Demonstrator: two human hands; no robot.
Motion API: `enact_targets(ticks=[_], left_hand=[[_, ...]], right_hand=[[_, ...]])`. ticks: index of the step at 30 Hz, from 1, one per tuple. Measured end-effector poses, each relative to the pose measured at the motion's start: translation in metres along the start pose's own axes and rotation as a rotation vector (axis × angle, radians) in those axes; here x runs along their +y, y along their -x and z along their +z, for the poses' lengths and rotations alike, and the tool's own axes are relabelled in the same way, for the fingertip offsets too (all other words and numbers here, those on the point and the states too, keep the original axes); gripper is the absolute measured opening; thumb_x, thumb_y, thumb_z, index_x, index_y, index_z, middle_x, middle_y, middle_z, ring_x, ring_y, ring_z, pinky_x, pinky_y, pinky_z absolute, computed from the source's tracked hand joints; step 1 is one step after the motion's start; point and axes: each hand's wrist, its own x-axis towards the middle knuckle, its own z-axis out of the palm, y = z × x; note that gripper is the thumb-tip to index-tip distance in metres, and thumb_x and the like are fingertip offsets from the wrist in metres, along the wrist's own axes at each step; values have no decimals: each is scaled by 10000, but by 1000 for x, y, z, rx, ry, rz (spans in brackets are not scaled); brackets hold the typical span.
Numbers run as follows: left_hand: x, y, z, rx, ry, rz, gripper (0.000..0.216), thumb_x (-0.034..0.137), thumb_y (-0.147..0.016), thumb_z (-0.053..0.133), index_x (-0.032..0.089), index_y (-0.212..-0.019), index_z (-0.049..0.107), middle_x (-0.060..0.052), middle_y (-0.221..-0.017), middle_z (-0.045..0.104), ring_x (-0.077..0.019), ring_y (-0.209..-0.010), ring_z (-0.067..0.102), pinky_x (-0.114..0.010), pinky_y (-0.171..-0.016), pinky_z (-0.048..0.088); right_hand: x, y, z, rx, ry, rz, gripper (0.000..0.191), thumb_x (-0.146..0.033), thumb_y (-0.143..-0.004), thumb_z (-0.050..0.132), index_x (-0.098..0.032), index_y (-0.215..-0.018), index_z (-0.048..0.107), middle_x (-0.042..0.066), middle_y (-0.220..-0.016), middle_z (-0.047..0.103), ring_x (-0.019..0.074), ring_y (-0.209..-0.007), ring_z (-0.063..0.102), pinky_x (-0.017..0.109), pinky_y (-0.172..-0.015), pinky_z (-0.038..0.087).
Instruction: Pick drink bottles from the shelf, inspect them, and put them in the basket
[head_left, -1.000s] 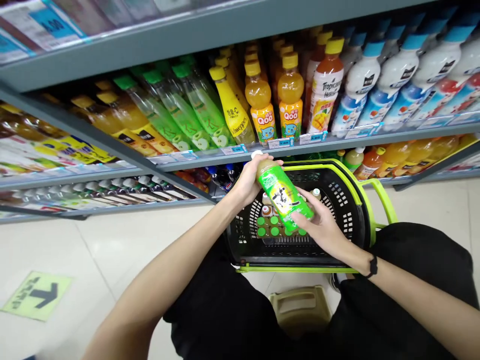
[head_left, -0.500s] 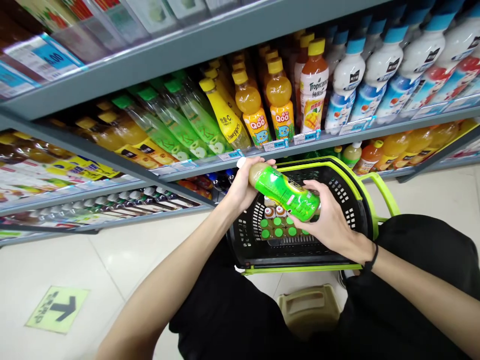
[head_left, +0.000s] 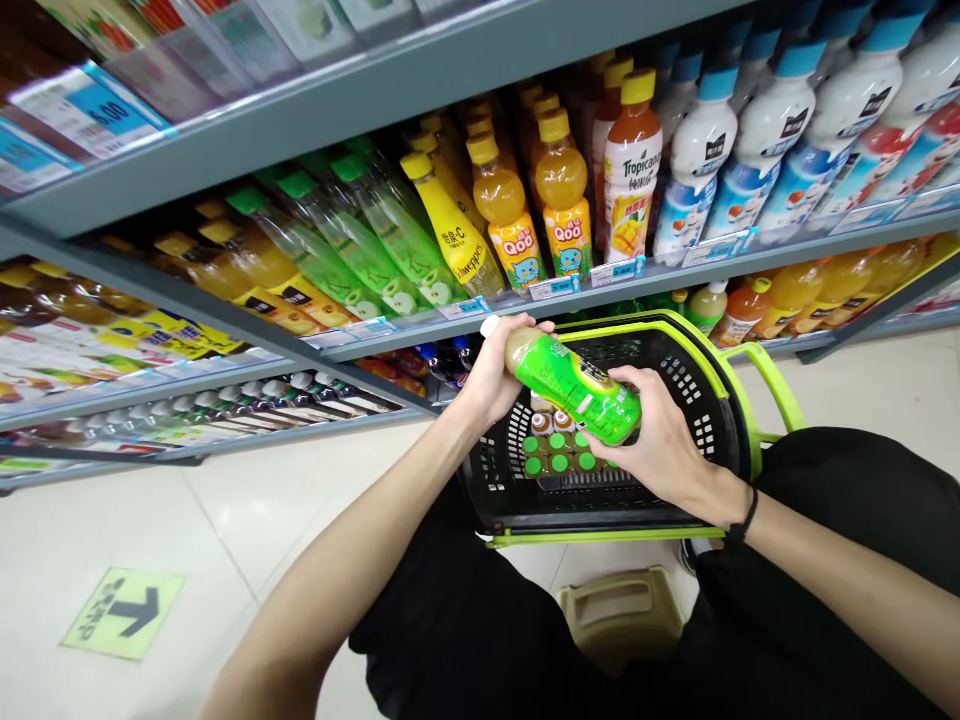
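Observation:
A juice bottle [head_left: 577,388] with a green label and a white cap lies tilted between my two hands, above the shopping basket [head_left: 525,528]. My left hand [head_left: 501,368] is closed around its neck end, near the cap [head_left: 490,326]. Around the bottle's base my right hand [head_left: 652,430] is closed, thumb below and fingers above. Beneath the bottle, inside the black basket with lime-green trim, sit several small green-capped bottles [head_left: 559,452] and some with orange-and-white tops [head_left: 551,421]. The held bottle hides part of them.
A shelf edge [head_left: 420,325] runs just beyond the basket, carrying Qoo bottles [head_left: 514,220], a Tropicana bottle [head_left: 631,170] and white blue-capped bottles [head_left: 694,160]. The basket's green handle [head_left: 776,390] sticks out right. A beige step stool [head_left: 622,615] stands between my legs.
The juice bottle has turned slightly about its length, showing more of the label's front lettering. Both hands keep their hold. The view has shifted a little.

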Motion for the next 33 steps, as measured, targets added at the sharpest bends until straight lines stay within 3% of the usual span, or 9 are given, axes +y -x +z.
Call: enact_targets(ticks=[7,11,18,21,24,28,31,33], left_hand=[[-6,3,-7,-24,-108,66,374,527,-886,704,179,-1007,638,-62,-1020,778,-179,-879,731,-301,-846,580],[-3,9,-6,-76,-133,122,539,650,-926,591,167,-1156,658,-103,-1134,783,-233,-1059,741,-355,-975,571],[1,11,-8,-165,-155,111,530,511,-920,559,132,-1283,635,-133,-1275,749,-311,-1247,682,-450,-1070,535],[-5,7,-12,-175,-223,129,515,469,-882,664,134,-1273,655,-125,-1298,739,-308,-1246,675,-416,-1021,558],[-12,2,-14,-127,-339,157,472,500,-893,728,125,-1178,708,-129,-1238,754,-294,-1158,708,-363,-931,577],[-19,-2,-17,-57,-415,148,574,646,-889,725,127,-1135,739,-142,-1184,763,-283,-1055,731,-325,-823,579],[-19,-4,-19,-47,-419,157,595,669,-888,720,130,-1141,742,-144,-1194,758,-271,-1029,734,-318,-808,582],[-18,-4,-20,-52,-437,169,591,665,-900,711,131,-1152,733,-141,-1193,757,-254,-1003,736,-313,-805,584]], right_hand=[[-11,-3,-1,-107,-277,333,789,-391,-720,875,-223,-1375,470,109,-1188,693,297,-1068,693,454,-909,563],[-16,-4,2,-170,-664,542,744,-465,-803,845,-251,-1405,465,86,-1175,707,259,-1050,709,394,-869,589],[-21,-10,-1,-197,-1175,836,536,-484,-879,764,-267,-1323,556,67,-1347,666,212,-924,730,330,-678,630],[-23,-13,-5,-222,-1323,918,474,-485,-866,704,-194,-1224,592,111,-1203,727,236,-803,736,372,-623,626],[-25,-15,-5,-304,-1333,941,490,-558,-887,606,-133,-1129,627,140,-977,765,238,-674,721,384,-612,617],[-26,-15,-2,-374,-1221,940,599,-683,-905,517,-108,-1019,642,152,-843,754,216,-597,694,345,-584,600],[-26,-15,-1,-360,-1172,950,591,-712,-912,549,-133,-1008,614,112,-802,724,201,-585,657,352,-557,606],[-26,-15,-1,-328,-1140,953,563,-685,-904,627,-160,-1105,597,75,-833,709,202,-622,657,361,-543,619]])
